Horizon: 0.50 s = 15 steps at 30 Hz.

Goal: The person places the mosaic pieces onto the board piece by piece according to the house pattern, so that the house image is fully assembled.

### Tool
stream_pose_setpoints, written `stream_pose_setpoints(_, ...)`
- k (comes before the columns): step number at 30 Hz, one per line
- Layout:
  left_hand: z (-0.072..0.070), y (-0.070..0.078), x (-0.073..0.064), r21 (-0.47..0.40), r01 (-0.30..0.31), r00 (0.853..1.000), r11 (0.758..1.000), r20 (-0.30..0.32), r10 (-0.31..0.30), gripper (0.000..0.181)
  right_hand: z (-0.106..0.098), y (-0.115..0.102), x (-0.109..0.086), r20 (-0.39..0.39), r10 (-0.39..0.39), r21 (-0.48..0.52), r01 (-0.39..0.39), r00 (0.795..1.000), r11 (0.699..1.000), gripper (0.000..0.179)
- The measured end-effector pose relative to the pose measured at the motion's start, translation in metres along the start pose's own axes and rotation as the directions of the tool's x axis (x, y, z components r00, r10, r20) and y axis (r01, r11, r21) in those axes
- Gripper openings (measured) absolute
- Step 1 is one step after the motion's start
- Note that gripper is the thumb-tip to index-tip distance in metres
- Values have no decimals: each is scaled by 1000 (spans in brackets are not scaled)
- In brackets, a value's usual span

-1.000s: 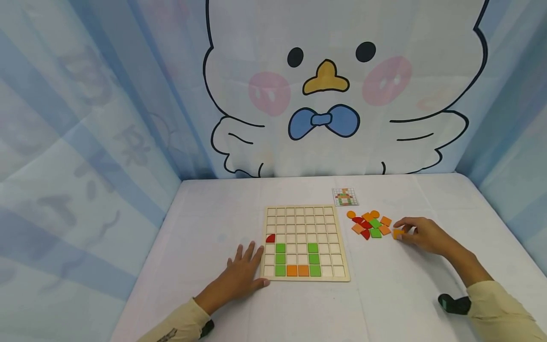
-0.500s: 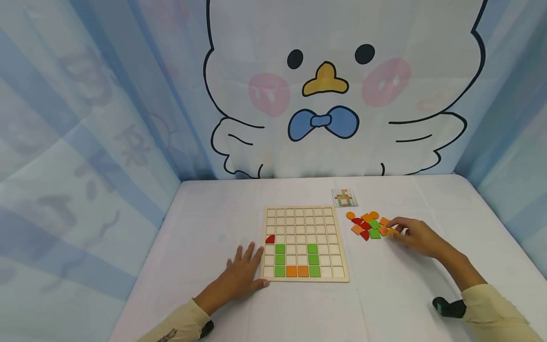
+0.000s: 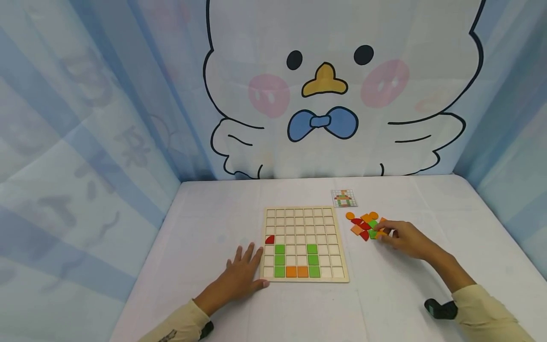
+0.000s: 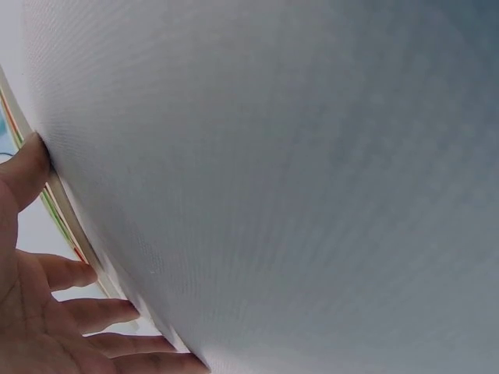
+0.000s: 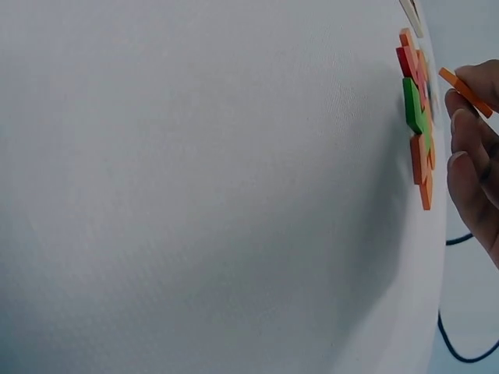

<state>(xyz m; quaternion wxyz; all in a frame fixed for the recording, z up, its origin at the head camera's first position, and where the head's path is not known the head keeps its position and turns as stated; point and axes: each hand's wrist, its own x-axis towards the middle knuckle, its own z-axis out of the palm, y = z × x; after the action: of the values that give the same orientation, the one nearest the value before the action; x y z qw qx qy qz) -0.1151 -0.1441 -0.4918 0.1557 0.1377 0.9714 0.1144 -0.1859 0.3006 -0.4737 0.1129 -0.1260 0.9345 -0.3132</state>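
My right hand pinches an orange tile between thumb and fingers. In the right wrist view that tile is raised off the table, beside the pile of loose tiles. My left hand lies with fingers spread at the lower left edge of the wooden grid board; thumb and fingers touch that edge in the left wrist view. On the board, two columns of green tiles stand either side of orange tiles in the bottom row. A red quarter-round piece sits in the leftmost column.
A small pattern card lies behind the pile, past the board's far right corner. White cloth covers the table. Behind it hangs a printed curtain, and more curtain flanks both sides.
My right hand has moved left with the orange tile, from the pile's right side to over its right part. The left hand has stayed at the board's edge.
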Motion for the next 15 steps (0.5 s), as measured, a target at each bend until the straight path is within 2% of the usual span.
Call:
stream_pose_setpoints(7,1,0,1,-1,16,1000,1000,8,-16,90,6,-4,3,-6,8,3,-8,1000,1000,27)
stream_pose_setpoints(15,1,0,1,0,9,1000,1000,0,-9,90,10,-10,6,10,-3,69,2,1000,998,31)
